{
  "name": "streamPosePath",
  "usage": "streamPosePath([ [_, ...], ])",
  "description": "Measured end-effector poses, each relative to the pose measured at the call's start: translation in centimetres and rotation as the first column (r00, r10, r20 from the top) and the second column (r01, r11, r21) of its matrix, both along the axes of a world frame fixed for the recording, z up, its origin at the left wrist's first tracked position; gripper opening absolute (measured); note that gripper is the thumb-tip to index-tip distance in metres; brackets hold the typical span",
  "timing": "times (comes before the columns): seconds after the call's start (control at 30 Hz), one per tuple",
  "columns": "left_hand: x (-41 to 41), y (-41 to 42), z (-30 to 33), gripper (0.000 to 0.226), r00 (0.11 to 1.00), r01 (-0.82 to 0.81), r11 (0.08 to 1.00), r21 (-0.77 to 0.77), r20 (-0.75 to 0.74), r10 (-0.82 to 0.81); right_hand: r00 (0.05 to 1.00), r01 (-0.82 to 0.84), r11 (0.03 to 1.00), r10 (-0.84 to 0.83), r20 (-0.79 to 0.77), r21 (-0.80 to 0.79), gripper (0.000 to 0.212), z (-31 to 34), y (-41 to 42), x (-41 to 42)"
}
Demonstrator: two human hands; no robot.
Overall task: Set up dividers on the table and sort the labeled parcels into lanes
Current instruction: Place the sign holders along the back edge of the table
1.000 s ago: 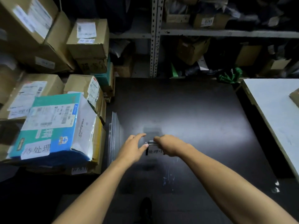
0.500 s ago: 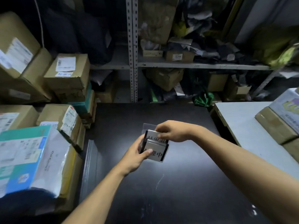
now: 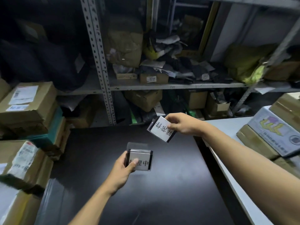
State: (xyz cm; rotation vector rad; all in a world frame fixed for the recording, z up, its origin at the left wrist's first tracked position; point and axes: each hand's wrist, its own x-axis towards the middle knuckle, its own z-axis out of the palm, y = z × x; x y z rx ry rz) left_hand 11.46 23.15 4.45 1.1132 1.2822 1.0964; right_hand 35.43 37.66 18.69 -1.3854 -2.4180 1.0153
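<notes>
The left hand (image 3: pixel 122 170) pinches a small stack of label signs (image 3: pixel 140 160) by its left edge, thumb on the face, just above the dark table (image 3: pixel 170 184); so thin a hold could let one slip out. Further right, the right hand (image 3: pixel 181 125) pinches a single sign (image 3: pixel 161 129), tilted, over the table's far right corner, which could drop off the edge

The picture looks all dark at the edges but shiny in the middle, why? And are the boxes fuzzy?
Head view: light seems to come from near the camera, so the hands and the two signs, left and right, are bright, the black table shows a soft glare, and the upper-left corner falls into shadow. The boxes at left smear with blur, and the shelf post leans from the wide lens.
</notes>
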Motion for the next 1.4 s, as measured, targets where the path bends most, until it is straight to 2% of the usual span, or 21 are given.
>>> streamPosePath([
  [0.07, 0.5, 1.2, 0.0, 0.023, 1.000, 0.003, 1.000, 0.000, -0.021, -0.003, 0.979, 0.134, 0.986, -0.148, -0.141, -0.100, 0.019, -0.5, 1.1, 1.2],
  [0.1, 0.8, 1.7, 0.0, 0.023, 1.000, 0.011, 1.000, -0.001, -0.027, -0.011, 0.951, 0.189, 0.968, -0.222, -0.216, -0.164, 0.028, -0.8, 1.6, 1.7],
  [0.23, 2.5, 3.4, 0.7, 0.033, 0.996, 0.078, 0.997, 0.007, -0.049, -0.077, 0.786, 0.245, 0.897, -0.405, -0.467, -0.367, 0.085, -2.3, 2.2, 1.9],
  [0.27, 3.0, 3.7, 0.9, 0.043, 0.994, 0.096, 0.995, 0.005, -0.045, -0.095, 0.742, 0.252, 0.890, -0.430, -0.515, -0.380, 0.087, -2.7, 2.2, 1.5],
  [0.37, 4.2, 4.8, 1.6, 0.071, 0.986, 0.164, 0.986, -0.003, -0.023, -0.164, 0.619, 0.307, 0.879, -0.475, -0.625, -0.363, 0.073, -4.0, 1.9, 0.0],
  [0.47, 4.9, 5.9, 2.2, 0.080, 0.974, 0.219, 0.975, -0.021, -0.046, -0.220, 0.533, 0.343, 0.838, -0.545, -0.647, -0.424, 0.063, -5.4, 1.6, -1.4],
  [0.53, 5.4, 6.6, 2.4, 0.082, 0.974, 0.220, 0.975, -0.022, -0.045, -0.221, 0.508, 0.312, 0.818, -0.574, -0.642, -0.484, 0.049, -6.2, 1.4, -1.7],
  [0.67, 5.5, 7.8, 2.1, 0.083, 0.981, 0.192, 0.981, -0.007, -0.038, -0.192, 0.560, 0.297, 0.816, -0.570, -0.601, -0.497, 0.027, -6.9, 2.1, -1.0],
  [0.77, 5.3, 8.3, 1.0, 0.080, 0.980, 0.193, 0.981, -0.013, -0.056, -0.193, 0.754, 0.404, 0.869, -0.493, -0.434, -0.286, 0.020, -7.1, 3.4, 0.5],
  [0.83, 5.4, 8.7, 0.3, 0.079, 0.978, 0.201, 0.980, -0.005, -0.057, -0.201, 0.839, 0.410, 0.898, -0.440, -0.319, -0.160, 0.015, -7.4, 4.2, 1.3],
  [0.93, 6.1, 9.5, -0.5, 0.079, 0.980, 0.197, 0.980, -0.005, -0.026, -0.197, 0.848, 0.391, 0.906, -0.424, -0.319, -0.164, 0.011, -8.2, 4.8, 1.8],
  [1.2, 7.2, 12.4, -3.1, 0.072, 0.985, 0.166, 0.984, -0.068, -0.039, -0.168, 0.875, 0.430, 0.902, -0.426, -0.231, -0.037, 0.015, -10.7, 8.8, 4.1],
  [1.4, 6.3, 15.2, -5.3, 0.032, 0.997, 0.044, 0.997, -0.057, -0.065, -0.048, 0.855, 0.508, 0.861, -0.508, -0.101, -0.028, 0.011, -15.6, 12.5, 7.5],
])
